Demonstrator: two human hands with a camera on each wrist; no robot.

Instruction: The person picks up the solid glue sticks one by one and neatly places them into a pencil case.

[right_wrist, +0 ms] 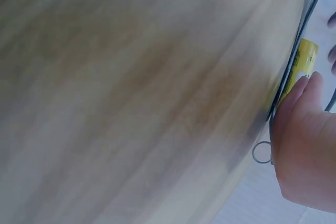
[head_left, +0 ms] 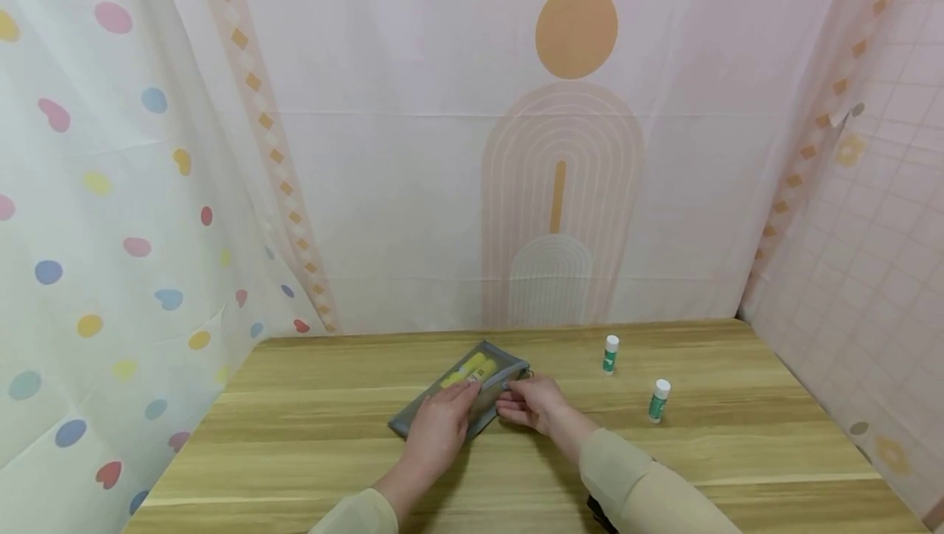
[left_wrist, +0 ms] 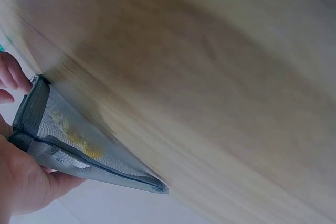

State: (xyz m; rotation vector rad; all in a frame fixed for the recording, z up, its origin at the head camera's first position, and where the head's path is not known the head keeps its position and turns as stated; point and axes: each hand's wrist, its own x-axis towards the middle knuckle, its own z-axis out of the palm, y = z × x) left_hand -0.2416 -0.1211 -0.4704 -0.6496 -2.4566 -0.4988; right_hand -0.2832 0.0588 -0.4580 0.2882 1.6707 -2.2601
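A grey mesh zipper pouch (head_left: 415,414) lies slantwise on the wooden table in the head view. Two yellow sticks (head_left: 472,370) show through its mesh. My left hand (head_left: 438,426) grips the pouch from its near side, its fingers over the mesh next to the yellow sticks. At the right end, my right hand (head_left: 537,405) pinches the pouch's edge with bent fingers, close to the zipper. A ring (right_wrist: 262,152) hangs beside that hand in the right wrist view. The left wrist view shows the dark zipper band (left_wrist: 89,160) along the pouch's side.
Two green glue sticks with white caps stand to the right: one farther back (head_left: 610,355), the other nearer (head_left: 659,401). A small black object (head_left: 601,513) is partly hidden under the right sleeve. Patterned curtains (head_left: 413,214) border the table (head_left: 310,403).
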